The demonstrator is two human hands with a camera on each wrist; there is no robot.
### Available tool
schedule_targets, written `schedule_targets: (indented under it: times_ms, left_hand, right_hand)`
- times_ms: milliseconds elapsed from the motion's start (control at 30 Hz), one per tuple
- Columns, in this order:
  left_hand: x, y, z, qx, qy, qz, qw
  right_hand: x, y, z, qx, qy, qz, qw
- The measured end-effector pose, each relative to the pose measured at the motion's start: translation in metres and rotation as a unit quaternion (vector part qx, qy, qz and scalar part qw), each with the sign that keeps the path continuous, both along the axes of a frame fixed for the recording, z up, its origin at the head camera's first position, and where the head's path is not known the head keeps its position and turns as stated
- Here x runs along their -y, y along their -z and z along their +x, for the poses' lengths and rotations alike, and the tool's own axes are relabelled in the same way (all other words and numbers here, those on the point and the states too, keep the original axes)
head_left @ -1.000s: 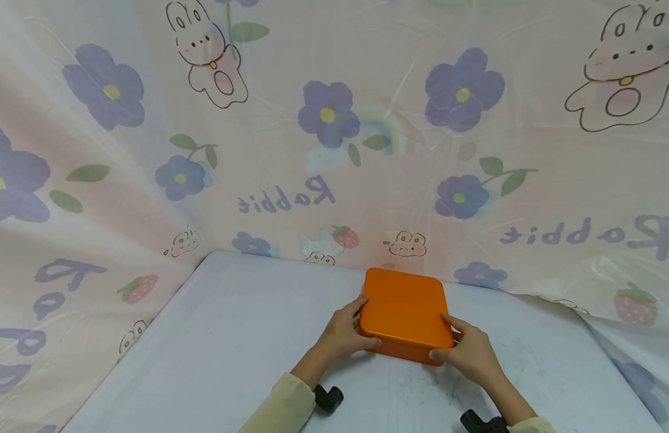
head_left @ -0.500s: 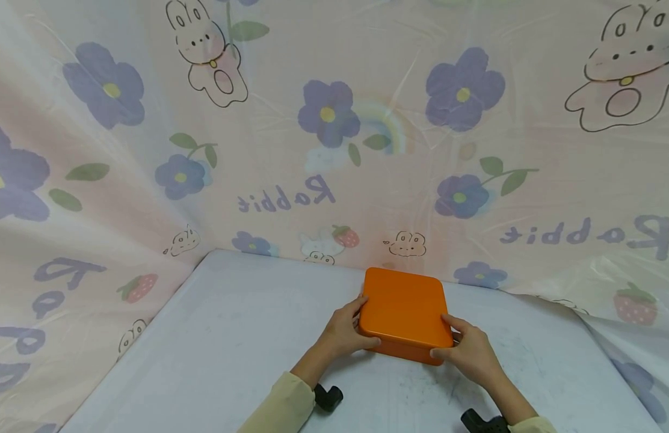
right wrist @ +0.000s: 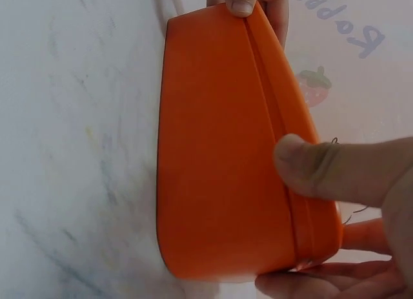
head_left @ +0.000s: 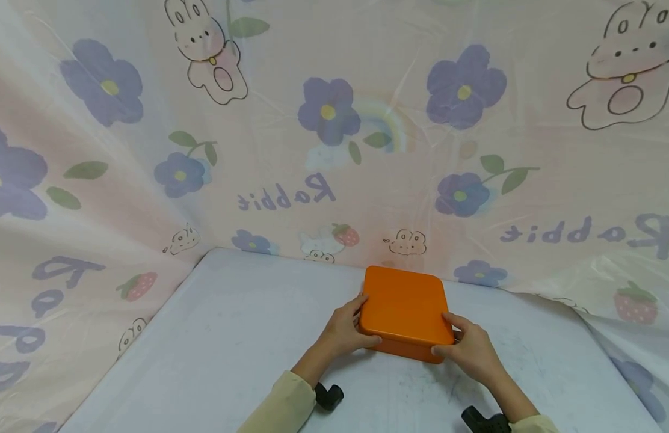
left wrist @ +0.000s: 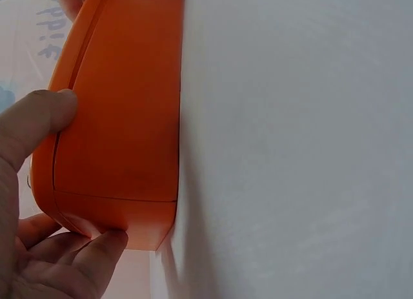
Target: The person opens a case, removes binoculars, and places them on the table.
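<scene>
An orange square box with rounded corners and a fitted lid (head_left: 405, 304) rests on the white table, toward its far edge. My left hand (head_left: 345, 328) grips its left front corner, thumb on the front face and fingers along the left side. At the right front corner my right hand (head_left: 472, 349) holds it the same way. In the left wrist view the left thumb (left wrist: 61, 110) lies on the seam below the lid of the box (left wrist: 122, 105). The right wrist view has the right thumb (right wrist: 297, 160) on that seam, with fingers curled round the side of the box (right wrist: 213, 144).
The white tabletop (head_left: 231, 337) spreads out on both sides of the box, with dark smudges at its right front. A curtain (head_left: 367, 180) printed with rabbits and flowers hangs behind the table and along its left. Black wrist-worn devices (head_left: 329, 398) show at both sleeves.
The box and both hands stay in nearly the same place on the table. The whole head view has shifted very slightly.
</scene>
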State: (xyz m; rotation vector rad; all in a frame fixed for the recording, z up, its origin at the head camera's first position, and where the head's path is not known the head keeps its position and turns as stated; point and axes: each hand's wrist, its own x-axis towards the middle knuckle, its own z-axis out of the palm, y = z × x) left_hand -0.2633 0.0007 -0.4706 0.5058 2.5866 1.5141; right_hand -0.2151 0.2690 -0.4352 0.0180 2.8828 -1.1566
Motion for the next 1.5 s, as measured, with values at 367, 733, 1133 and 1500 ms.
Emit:
schedule_targets:
  times_ms: [367, 733, 1133, 1500]
  left_hand:
    - [0.0008, -0.0010, 0.0001, -0.001, 0.004, 0.004, 1.0000]
    - [0.0006, -0.0006, -0.0009, 0.001, 0.009, 0.028, 0.9996]
    - [0.0003, -0.0062, -0.0012, 0.011, 0.005, 0.045, 0.9989]
    - [0.0001, -0.0058, 0.0006, -0.015, -0.028, -0.003, 0.9995]
  right_hand:
    - [-0.0005, -0.0003, 0.0018, 0.001, 0.001, -0.015, 1.000]
    - [-0.0004, -0.0008, 0.0025, 0.000, 0.007, -0.031, 0.999]
    - [-0.0012, -0.0031, 0.0035, -0.004, 0.009, -0.042, 0.999]
    - [-0.0003, -0.0059, 0.0047, -0.028, 0.007, -0.011, 1.000]
